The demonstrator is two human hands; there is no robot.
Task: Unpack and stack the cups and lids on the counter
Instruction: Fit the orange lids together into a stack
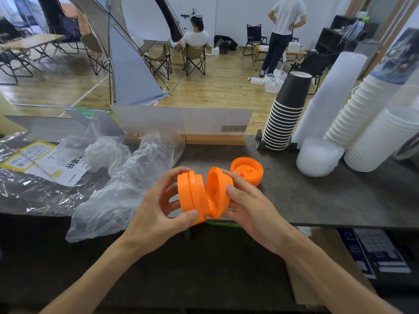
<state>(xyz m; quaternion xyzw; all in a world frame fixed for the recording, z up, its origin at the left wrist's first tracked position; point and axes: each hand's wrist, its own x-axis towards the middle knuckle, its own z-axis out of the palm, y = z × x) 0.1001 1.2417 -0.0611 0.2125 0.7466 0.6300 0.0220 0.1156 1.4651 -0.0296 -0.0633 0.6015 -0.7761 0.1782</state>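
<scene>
Above the worktop (294, 196) edge: left hand (156, 207) gripping nested orange lids (191, 196), right hand (244, 205) pinching one lid (218, 192) tilted away. Best peeled gently, then set on the lid stack (247, 171) just beyond.

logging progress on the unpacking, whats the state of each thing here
left hand: grips a short nested stack of orange lids, on edge
right hand: holds one orange lid, tilted apart from that stack
lone orange lid: lying on the counter, hollow side up
black cups: stacked upside down
white cups: stacked, leaning
clear plastic bags: opened, crumpled
</scene>
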